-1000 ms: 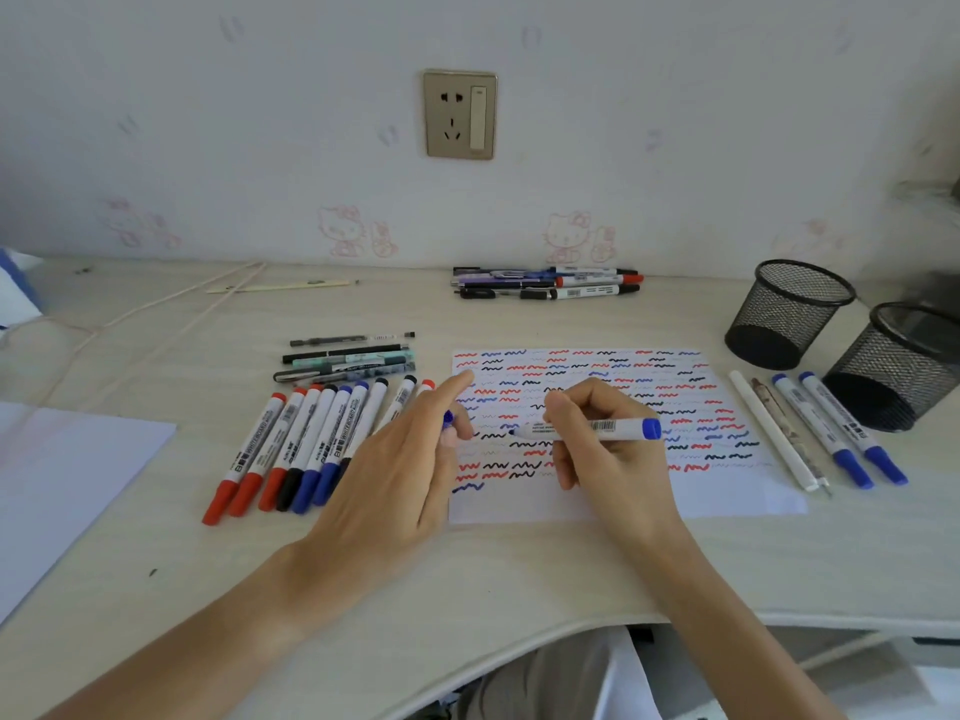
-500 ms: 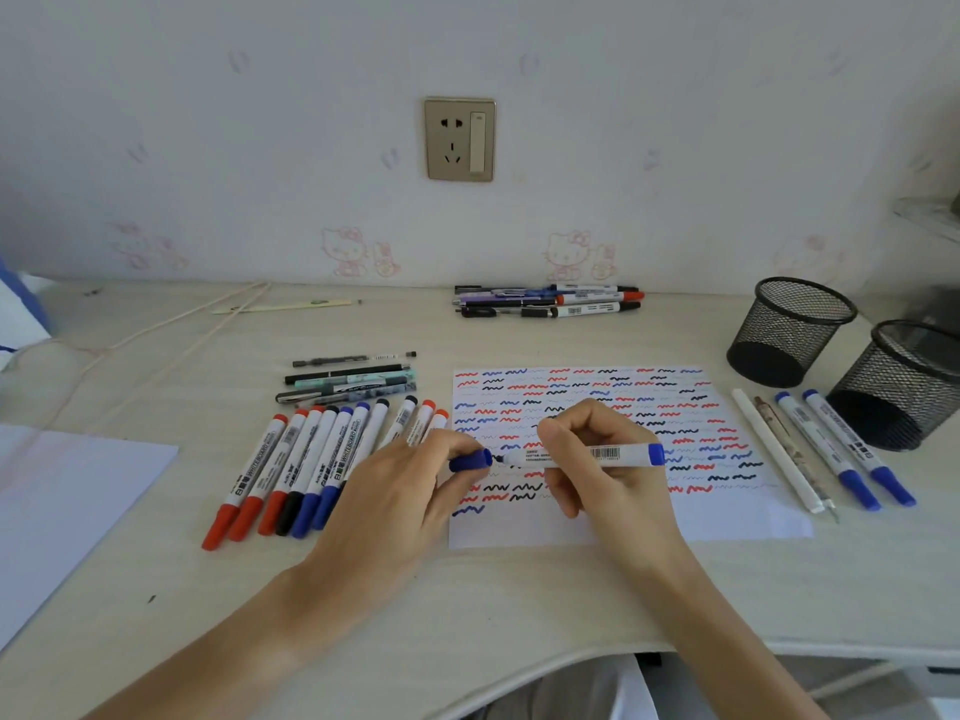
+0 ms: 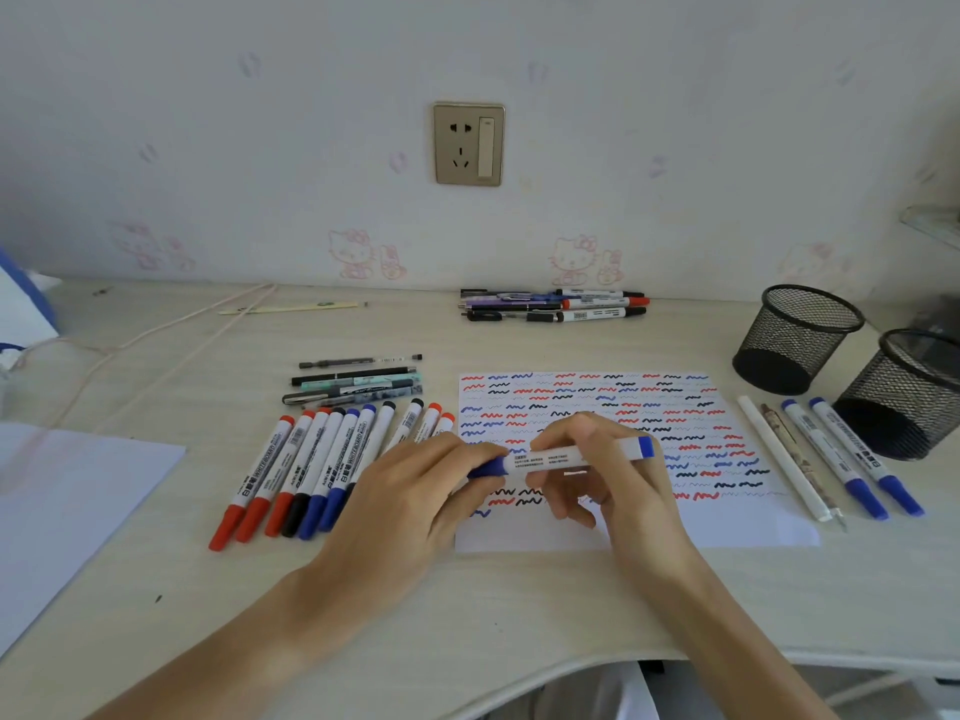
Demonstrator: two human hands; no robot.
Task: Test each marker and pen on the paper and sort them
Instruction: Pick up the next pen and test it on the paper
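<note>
— Where's the marker (image 3: 574, 453) at this point?

— Centre of the frame, lying level above the lower part of the paper (image 3: 727, 527). The right hand (image 3: 618, 480) is wrapped round the white barrel, thumb on top, fingers curled under it. The blue tail end sticks out to the right of that hand.

— And the left hand (image 3: 415, 491)?

— It pinches the blue cap (image 3: 488, 466) at the marker's left end, between thumb and fingers. The cap meets the barrel just left of the right hand's fingertips, so the two hands nearly touch. Whether the cap is pushed fully home, I can't tell.

— So both hands are closed on the same marker?

— Yes, one on the cap, the other on the barrel.

— What's on the paper?

— Rows of short red, blue and black squiggles, covering all but its bottom strip. The hands hide part of the lower left rows.

— The other pens?

— A fanned row of markers (image 3: 311, 470) lies left of the paper, caps toward the lower left; the left hand covers the rightmost ones. Above that row, a few thin pens (image 3: 353, 387) lie level. Another pile (image 3: 556, 306) sits against the wall at upper centre. Right of the paper four pens (image 3: 826, 459) lie slanted side by side, two with blue caps.

— Any containers?

— Two black mesh cups (image 3: 800, 335) at the right edge, just above those four pens. A second sheet (image 3: 62, 511) lies at the left edge of the desk (image 3: 519, 605).
</note>
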